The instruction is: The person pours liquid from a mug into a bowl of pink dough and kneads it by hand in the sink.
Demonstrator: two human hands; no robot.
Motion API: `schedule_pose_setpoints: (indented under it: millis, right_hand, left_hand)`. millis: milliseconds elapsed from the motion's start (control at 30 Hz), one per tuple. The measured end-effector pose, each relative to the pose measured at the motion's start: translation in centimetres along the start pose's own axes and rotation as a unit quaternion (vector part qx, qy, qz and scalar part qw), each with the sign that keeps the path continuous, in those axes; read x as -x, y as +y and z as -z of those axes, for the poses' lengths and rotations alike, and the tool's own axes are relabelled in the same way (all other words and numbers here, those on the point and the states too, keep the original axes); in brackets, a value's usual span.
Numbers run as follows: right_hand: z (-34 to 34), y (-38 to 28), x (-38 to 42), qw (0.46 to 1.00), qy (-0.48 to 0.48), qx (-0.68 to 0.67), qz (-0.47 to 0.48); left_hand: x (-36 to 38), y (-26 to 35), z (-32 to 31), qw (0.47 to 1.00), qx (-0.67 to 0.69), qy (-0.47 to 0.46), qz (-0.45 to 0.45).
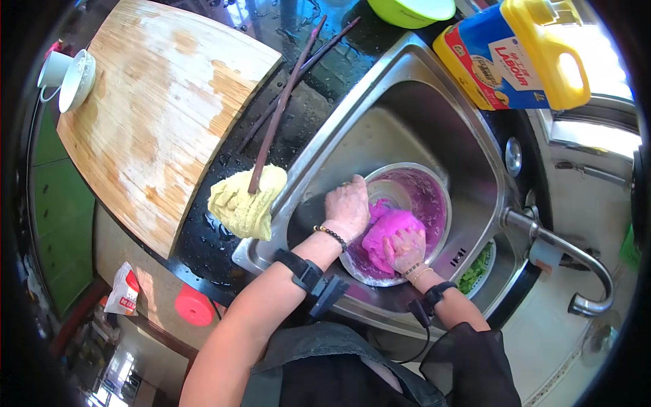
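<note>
A metal bowl [444, 193] sits in the steel sink, its inner wall smeared pinkish purple. Inside it lies a lump of bright pink dough [386, 234]. My right hand [405, 249] presses into the dough from the right, fingers curled onto it. At the bowl's left edge, my left hand [348, 207] is closed over the rim; its fingertips are partly hidden. Left of the sink, a crumpled pale yellow lump that looks like dough [247, 203] lies on the counter edge, with the end of a dark wooden stick [271, 136] resting on it.
A floury wooden board [163, 102] covers the left counter, with white cups [78, 80] at its far edge. Behind the sink stand a yellow detergent jug [515, 61] and a green bowl [413, 10]. The tap [576, 254] and a bowl of greens [478, 268] are at right.
</note>
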State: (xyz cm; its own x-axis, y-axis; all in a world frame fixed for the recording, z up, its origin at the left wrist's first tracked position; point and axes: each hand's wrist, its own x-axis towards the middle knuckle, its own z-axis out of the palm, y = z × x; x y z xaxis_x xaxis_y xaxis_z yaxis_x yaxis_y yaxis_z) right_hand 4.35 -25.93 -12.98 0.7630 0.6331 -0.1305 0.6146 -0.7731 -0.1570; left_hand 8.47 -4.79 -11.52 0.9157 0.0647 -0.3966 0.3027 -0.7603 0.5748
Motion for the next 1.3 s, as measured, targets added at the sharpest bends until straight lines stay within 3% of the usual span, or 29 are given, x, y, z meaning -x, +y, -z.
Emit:
schedule_pose_setpoints:
  millis: [233, 467, 667, 767, 800, 867, 933, 1000, 1033, 1133, 1200, 1267, 1300]
  right_hand:
    - [-2.5, 0.5, -4.3, 0.999, 0.011, 0.012, 0.051]
    - [-3.8, 1.5, -6.6, 0.999, -0.008, 0.017, 0.036]
    - [-2.7, 1.3, -8.3, 0.996, -0.089, 0.013, -0.006]
    - [-1.3, 1.2, -7.4, 0.976, -0.162, -0.129, -0.074]
    - [-0.3, 1.3, -6.3, 0.976, -0.153, -0.125, -0.088]
    - [1.2, 0.7, -3.2, 0.975, 0.114, -0.172, -0.080]
    - [2.7, 1.4, -0.9, 0.974, 0.109, -0.159, -0.122]
    - [1.8, 2.7, 0.3, 0.908, 0.134, -0.194, -0.346]
    - [1.3, 4.2, -0.2, 0.889, 0.117, -0.225, -0.381]
    - [-2.4, 5.2, -4.5, 0.884, 0.127, -0.279, -0.353]
    - [-4.4, 3.3, -8.3, 0.878, 0.089, -0.304, -0.359]
    - [-2.7, -0.1, -9.8, 0.876, -0.011, -0.347, -0.333]
    - [-3.9, -1.9, -9.8, 0.903, 0.010, -0.334, -0.271]
  left_hand:
    - [-0.2, 0.1, -0.2, 1.000, -0.020, -0.007, 0.007]
    - [-0.1, 0.3, 0.1, 1.000, -0.011, -0.018, 0.011]
    - [-0.1, 0.3, 0.2, 1.000, -0.019, -0.016, -0.016]
    - [0.2, 0.1, -0.5, 0.998, -0.045, -0.011, -0.031]
    - [0.0, 0.2, -0.5, 0.998, -0.050, -0.003, -0.024]
    - [-0.1, 0.5, 0.0, 0.998, -0.059, -0.027, -0.027]
    - [0.0, 0.7, 0.3, 0.997, -0.059, -0.038, -0.027]
    - [-0.2, 0.6, 0.5, 0.995, -0.064, -0.071, -0.027]
    - [-0.1, 0.5, 0.6, 0.995, -0.055, -0.074, -0.036]
    - [-0.3, 0.6, 0.9, 0.993, -0.070, -0.078, -0.062]
    - [-0.5, 0.4, 0.7, 0.991, -0.081, -0.086, -0.062]
    - [-0.7, 0.3, 0.7, 0.989, -0.094, -0.097, -0.060]
    - [-0.6, 0.4, 0.7, 0.989, -0.094, -0.097, -0.060]
